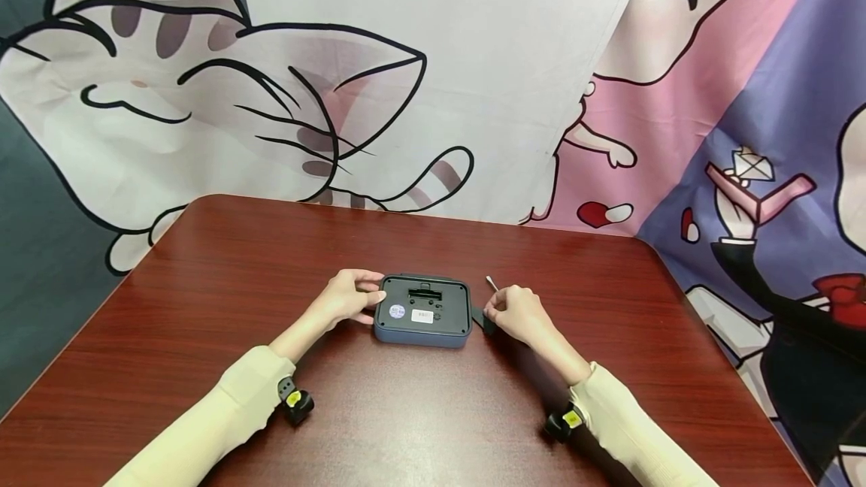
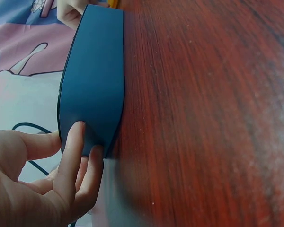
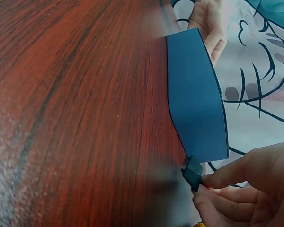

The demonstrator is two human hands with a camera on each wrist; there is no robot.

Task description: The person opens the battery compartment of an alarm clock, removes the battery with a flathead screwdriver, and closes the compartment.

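Note:
A blue box-shaped device point(image 1: 422, 338) lies on the table with its dark panel face up. An uncovered recess point(image 1: 425, 294) shows in the panel, with several stickers and small holes around it. My left hand point(image 1: 345, 296) holds the device's left end, thumb at the top edge and fingers against the side point(image 2: 92, 85). Just off the right end, my right hand point(image 1: 517, 312) pinches a small dark cover point(image 3: 193, 172) between thumb and fingers. A thin metal shaft point(image 1: 492, 283) shows beyond that hand, its other end hidden.
The reddish-brown wooden table point(image 1: 406, 419) extends around the device on all sides. Behind it hangs a cloth printed with cartoon cats point(image 1: 501, 81). A bit of something yellow point(image 3: 199, 224) appears at the lower edge of the right wrist view.

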